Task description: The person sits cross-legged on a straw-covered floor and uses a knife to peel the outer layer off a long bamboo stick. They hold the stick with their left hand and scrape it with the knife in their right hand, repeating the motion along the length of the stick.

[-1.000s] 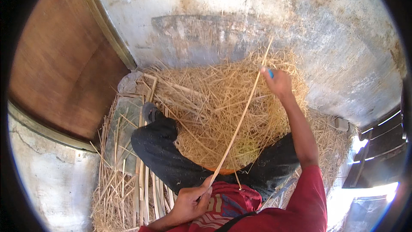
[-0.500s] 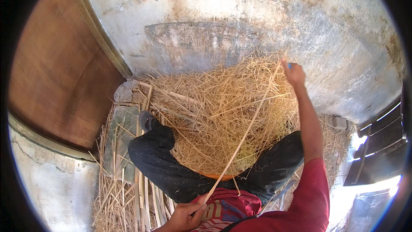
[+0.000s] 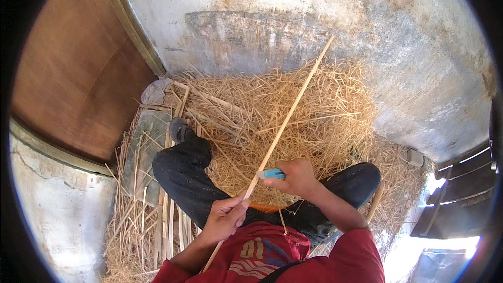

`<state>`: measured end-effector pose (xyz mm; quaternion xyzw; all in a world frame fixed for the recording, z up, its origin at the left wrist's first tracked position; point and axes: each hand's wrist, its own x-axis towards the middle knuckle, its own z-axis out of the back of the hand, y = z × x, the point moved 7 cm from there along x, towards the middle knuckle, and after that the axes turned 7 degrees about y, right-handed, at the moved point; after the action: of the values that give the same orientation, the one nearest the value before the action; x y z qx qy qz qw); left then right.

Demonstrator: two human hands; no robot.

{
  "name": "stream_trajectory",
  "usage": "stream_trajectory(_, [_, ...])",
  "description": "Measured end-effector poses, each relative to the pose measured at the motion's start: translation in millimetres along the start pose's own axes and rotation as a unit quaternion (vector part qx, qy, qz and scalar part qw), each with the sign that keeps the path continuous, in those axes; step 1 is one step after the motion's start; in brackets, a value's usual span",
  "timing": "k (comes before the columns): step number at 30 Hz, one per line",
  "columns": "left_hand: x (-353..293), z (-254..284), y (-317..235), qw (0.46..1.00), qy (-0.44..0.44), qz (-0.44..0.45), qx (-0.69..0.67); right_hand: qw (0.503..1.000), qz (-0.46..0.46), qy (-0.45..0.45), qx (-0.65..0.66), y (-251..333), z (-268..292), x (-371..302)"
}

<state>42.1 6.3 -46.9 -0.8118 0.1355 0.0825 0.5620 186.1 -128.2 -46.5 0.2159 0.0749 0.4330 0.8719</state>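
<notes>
A long pale bamboo strip (image 3: pixel 293 110) slants from beside my waist up past the straw toward the wall. My left hand (image 3: pixel 226 218) is closed on its lower part, thumb and fingers pinching it above my lap. Just above that grip, my right hand (image 3: pixel 296 178) is closed around a light-blue utility knife (image 3: pixel 274 173). The knife's grey end lies against the strip; the blade edge itself is too small to make out. Below the knife, a patch of something orange (image 3: pixel 264 208) shows between my legs.
A heap of straw-like shavings (image 3: pixel 319 99) fills the floor between my knees and the stained wall (image 3: pixel 293 0). Split bamboo pieces (image 3: pixel 168 220) lie beside my left leg. A brown wooden panel (image 3: pixel 78 78) stands at the left, and a small grey block (image 3: pixel 415 158) at the right.
My right hand with the knife has come from the strip's far end down close to my left hand. The left hand has risen, and the strip now reaches higher against the wall.
</notes>
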Motion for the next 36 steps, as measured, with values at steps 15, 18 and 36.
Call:
stream_trajectory(15, [-20, 2, -16, 0.992, -0.05, -0.056, 0.103, 0.99, -0.12, -0.068, -0.034, -18, 48, 38])
stream_trajectory(18, [-28, 12, -20, 0.982, -0.069, -0.094, 0.15, 0.996, -0.04, 0.032, -0.075, 30, 42, 37])
stream_trajectory(36, [-37, 2, -59, 0.909, -0.097, -0.167, 0.37, 0.996, -0.031, -0.002, -0.086, 30, 43, 45])
